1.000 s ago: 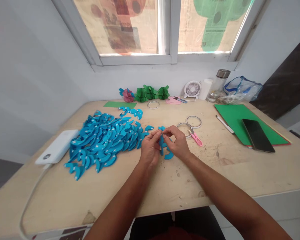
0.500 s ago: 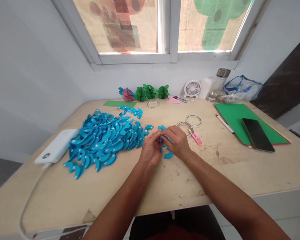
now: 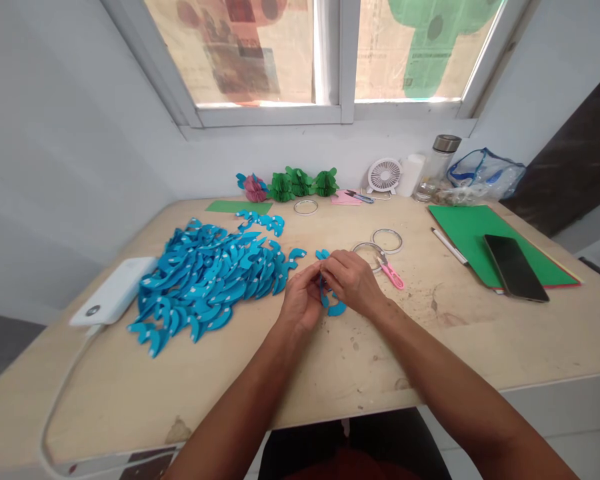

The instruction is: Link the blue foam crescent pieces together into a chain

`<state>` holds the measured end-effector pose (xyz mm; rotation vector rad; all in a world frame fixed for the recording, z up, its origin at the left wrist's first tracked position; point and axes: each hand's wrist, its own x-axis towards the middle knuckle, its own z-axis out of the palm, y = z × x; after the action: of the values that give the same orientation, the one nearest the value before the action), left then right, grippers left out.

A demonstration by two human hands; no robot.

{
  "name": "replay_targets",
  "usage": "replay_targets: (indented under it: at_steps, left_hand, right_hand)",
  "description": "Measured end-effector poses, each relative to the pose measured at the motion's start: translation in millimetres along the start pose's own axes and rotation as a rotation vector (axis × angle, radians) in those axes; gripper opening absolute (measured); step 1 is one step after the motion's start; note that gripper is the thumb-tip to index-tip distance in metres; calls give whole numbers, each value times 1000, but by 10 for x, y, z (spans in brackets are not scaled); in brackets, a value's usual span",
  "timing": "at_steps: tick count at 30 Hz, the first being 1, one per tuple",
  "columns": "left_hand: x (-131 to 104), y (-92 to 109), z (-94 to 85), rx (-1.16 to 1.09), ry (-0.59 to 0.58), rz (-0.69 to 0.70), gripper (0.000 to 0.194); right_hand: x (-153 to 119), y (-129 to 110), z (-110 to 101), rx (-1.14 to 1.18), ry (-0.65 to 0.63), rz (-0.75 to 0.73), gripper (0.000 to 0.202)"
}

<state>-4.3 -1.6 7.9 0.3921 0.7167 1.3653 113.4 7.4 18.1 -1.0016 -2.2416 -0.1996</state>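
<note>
My left hand (image 3: 303,295) and my right hand (image 3: 351,280) meet above the middle of the table, fingertips pinched together. Between them is a blue curved paper piece (image 3: 323,285), mostly covered by the fingers. Beneath and beside my right hand lie more blue paper pieces (image 3: 337,309), one of them a crescent flat on the wood. To the left spreads a large heap of blue crescent-shaped paper cutouts (image 3: 215,267), many with small white squares on them, perhaps tape.
Rolls of narrow tape (image 3: 387,241) and pink-handled snips (image 3: 393,275) lie right of my hands. A power bank (image 3: 113,293) sits left, a phone (image 3: 515,267) on green sheets (image 3: 463,227) right. Green paper ornaments (image 3: 300,183), a small fan (image 3: 385,175) and a bottle (image 3: 440,163) line the back.
My fingers have shifted slightly around the blue piece, which shows a little differently between them. The things on the table lie as before.
</note>
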Motion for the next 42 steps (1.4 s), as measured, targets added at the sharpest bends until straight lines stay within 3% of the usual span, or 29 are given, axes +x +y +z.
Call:
replay_targets:
  at_steps: [7,14,18,21,28,42]
  left_hand:
    - [-7,59,18,51,-19,-62,22]
    - [14,43,-7,314,57,226,21]
    - [5,29,-16,483,99,369,23]
    - [-1,6,-18,521,93,414,25]
    - [-11,-15,5,450,101,393,41]
    - [-20,-5,21,487,92,414,25]
  right_hand:
    - [-5,5,15,138,39,75,17]
    - [6,29,50,604,132,437,9]
    - [28,48,85,911,106,678,13]
    - [33,49,105,1062,84,761,15]
    - [29,38,122,1080,65,805,17]
    - [7,84,177,1033,43,807,17]
